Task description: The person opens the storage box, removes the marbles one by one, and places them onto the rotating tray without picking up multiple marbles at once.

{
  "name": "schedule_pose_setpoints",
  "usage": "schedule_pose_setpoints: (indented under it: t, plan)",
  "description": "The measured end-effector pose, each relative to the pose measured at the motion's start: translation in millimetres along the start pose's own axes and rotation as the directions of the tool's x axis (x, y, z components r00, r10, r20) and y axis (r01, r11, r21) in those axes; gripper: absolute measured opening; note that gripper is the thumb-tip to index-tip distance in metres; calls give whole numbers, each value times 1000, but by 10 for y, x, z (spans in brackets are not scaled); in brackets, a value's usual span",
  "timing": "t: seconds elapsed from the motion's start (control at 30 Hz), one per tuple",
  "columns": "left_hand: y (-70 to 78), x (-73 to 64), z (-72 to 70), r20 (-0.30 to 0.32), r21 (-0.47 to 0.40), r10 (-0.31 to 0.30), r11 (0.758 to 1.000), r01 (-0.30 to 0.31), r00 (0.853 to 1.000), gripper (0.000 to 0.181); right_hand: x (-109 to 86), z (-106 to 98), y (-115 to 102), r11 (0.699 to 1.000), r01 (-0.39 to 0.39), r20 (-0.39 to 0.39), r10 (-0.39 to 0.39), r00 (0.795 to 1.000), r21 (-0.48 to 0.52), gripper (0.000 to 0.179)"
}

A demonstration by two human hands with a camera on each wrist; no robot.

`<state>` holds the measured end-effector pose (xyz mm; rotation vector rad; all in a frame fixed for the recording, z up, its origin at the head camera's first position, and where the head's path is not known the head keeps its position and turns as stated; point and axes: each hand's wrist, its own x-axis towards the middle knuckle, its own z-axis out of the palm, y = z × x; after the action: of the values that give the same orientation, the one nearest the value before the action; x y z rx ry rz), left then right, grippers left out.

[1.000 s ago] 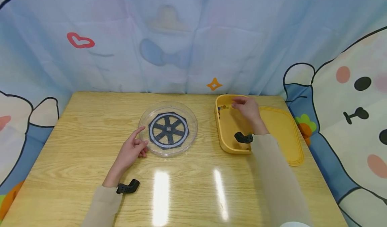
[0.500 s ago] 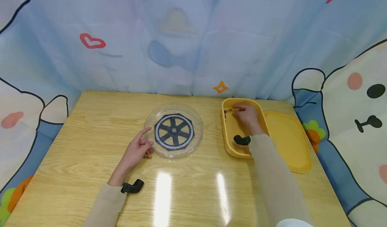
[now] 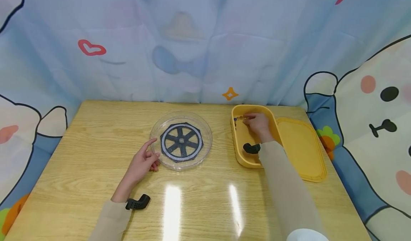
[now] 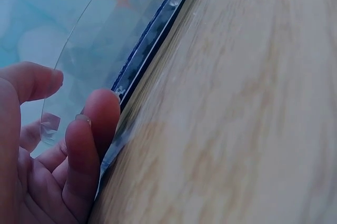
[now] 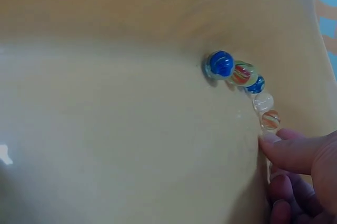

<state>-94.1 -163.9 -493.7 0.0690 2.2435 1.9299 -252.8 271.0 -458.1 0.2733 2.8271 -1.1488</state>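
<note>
My left hand (image 3: 140, 165) touches the rim of a clear round dish (image 3: 207, 142) with index finger and thumb. The index finger lies fairly straight and the other fingers bend below the rim. A black ring with spokes (image 3: 181, 140) shows at the dish's middle. My right hand (image 3: 258, 124) is down inside a yellow box (image 3: 236, 144), at its far end. Thumb and index finger pinch at the end of a row of glass marbles, seemingly on one the thumb mostly hides. Nearby marbles include a blue one (image 5: 221, 64) and an orange-striped one (image 5: 270, 119).
A flat yellow lid (image 3: 302, 150) lies to the right of the box, partly behind the right sleeve (image 3: 287, 184). The wooden table (image 3: 106, 127) ends at a printed blue curtain (image 3: 135, 70). Ceiling lights reflect on its near part.
My right hand has gone lower into the yellow box, to the marbles at its far end. The left hand stays at the clear dish. The head view has shifted slightly.
</note>
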Motion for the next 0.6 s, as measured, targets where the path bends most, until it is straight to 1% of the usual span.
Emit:
schedule_pose_setpoints:
  t: [0.13,0.37,0.43,0.53,0.6]
  plan:
    - [-2,-1,-3,0,-2,-1,1000,1,1000,62,-7,-20,-6,1000,-15,12,15,1000,15,31]
    - [2,14,-9,-3,0,-14,1000,14,1000,59,-29,-90,-41,999,-10,30,8,1000,48,33]
    - [-1,17,-6,0,-1,-19,1000,19,1000,60,-35,-126,-44,997,-14,32,12,999,78,33]
    - [58,-7,6,2,3,-30,1000,30,1000,59,-46,-193,-48,996,-20,18,19,1000,81,33]
    - [155,-48,16,2,14,-34,999,34,999,58,-50,-232,-65,997,-21,-6,22,1000,80,32]
